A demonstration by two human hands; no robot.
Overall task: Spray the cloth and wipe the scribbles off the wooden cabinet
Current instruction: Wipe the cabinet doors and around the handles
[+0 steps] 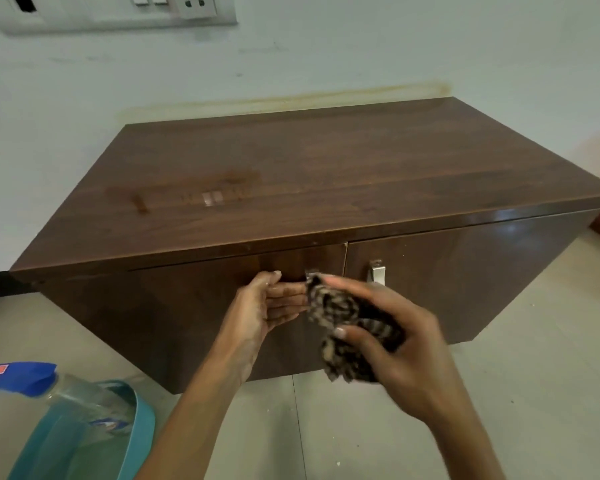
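Checked brown-and-black cloth [343, 313] is bunched in the right hand [409, 344], whose grip is clamped round it, before the doors of the dark wooden cabinet [326, 161]. The left hand [264, 306] has its grip flat and apart beside it. A reddish smear [187, 192] shows on the top surface, so wiping looks unfinished.

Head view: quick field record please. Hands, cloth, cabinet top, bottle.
left hand: open, fingers straight, at the cloth's edge
right hand: holds the bunched cloth
cloth: patterned, held in front of the cabinet doors, not on the top
cabinet top: reddish smeared patch on its left part
bottle: clear with a blue top, lower left, no hand on it
stage: cloth in hand, patch not yet wiped away
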